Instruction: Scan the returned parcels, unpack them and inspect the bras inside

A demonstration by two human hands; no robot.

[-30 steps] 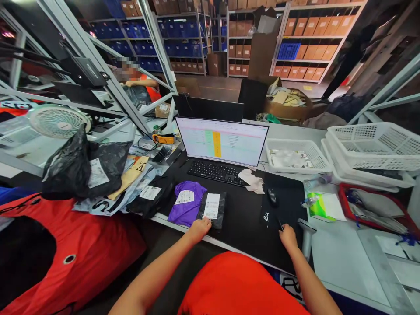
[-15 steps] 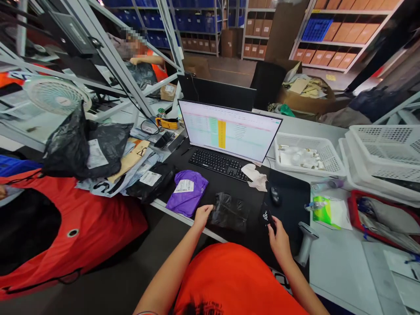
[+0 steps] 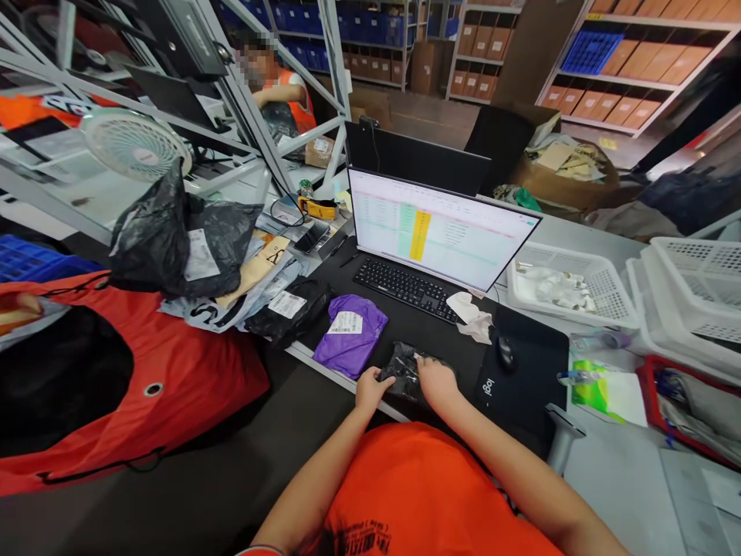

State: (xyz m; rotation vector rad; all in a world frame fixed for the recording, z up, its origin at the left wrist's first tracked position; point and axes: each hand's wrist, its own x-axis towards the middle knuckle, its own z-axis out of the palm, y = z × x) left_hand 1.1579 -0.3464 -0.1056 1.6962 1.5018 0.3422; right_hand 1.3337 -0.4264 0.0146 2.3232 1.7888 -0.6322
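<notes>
A small black plastic parcel (image 3: 404, 371) lies on the desk mat right in front of me. At its left edge my left hand (image 3: 372, 388) is closed, thumb and fingers pinching the plastic. My right hand (image 3: 437, 382) reaches over the parcel's right part, fingers bent down and closed on the film; a small pale spot shows by the fingertips. Just left of the parcel is a purple mailer bag (image 3: 352, 340) with a white label. Farther left lies a black labelled parcel (image 3: 298, 309).
Behind the parcel stand a keyboard (image 3: 405, 289) and a lit monitor (image 3: 440, 232). To the right are a mouse (image 3: 505, 354) on its pad (image 3: 515, 386), a scanner (image 3: 564, 436) and a white basket (image 3: 622, 297). A red sack (image 3: 191, 401) hangs at left. A co-worker (image 3: 283, 93) sits beyond the frame.
My right hand has let go of the mouse pad's edge and moved left onto the black parcel. The pad's lifted corner now lies flat. My left hand stays at the parcel's left edge.
</notes>
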